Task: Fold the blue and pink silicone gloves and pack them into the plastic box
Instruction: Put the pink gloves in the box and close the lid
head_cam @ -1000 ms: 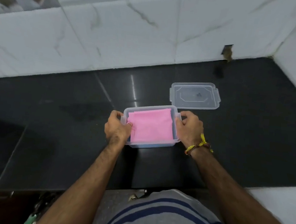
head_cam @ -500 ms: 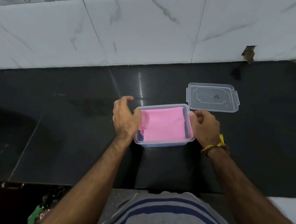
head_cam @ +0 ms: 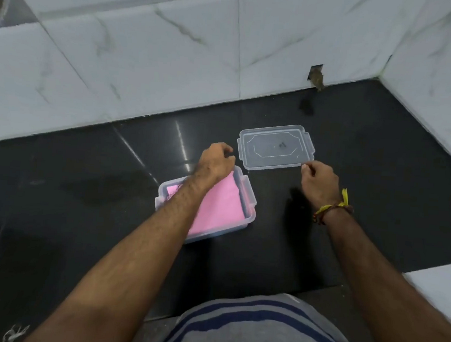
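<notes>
The clear plastic box sits on the black counter with the folded pink glove lying flat inside it. No blue glove shows; my left forearm covers part of the box. My left hand hovers over the box's far edge, fingers loosely curled and holding nothing, just left of the lid. The clear lid lies flat on the counter behind and to the right of the box. My right hand pinches the lid's near right edge with thumb and forefinger.
A white marble-tiled wall runs behind the black counter and turns along the right side. A small hole is in the wall's base. A white ledge sits at the near right.
Both hands have let go of the box's sides and moved back toward the lid. The right hand now pinches the lid's edge. The view has shifted, so the box sits lower left.
</notes>
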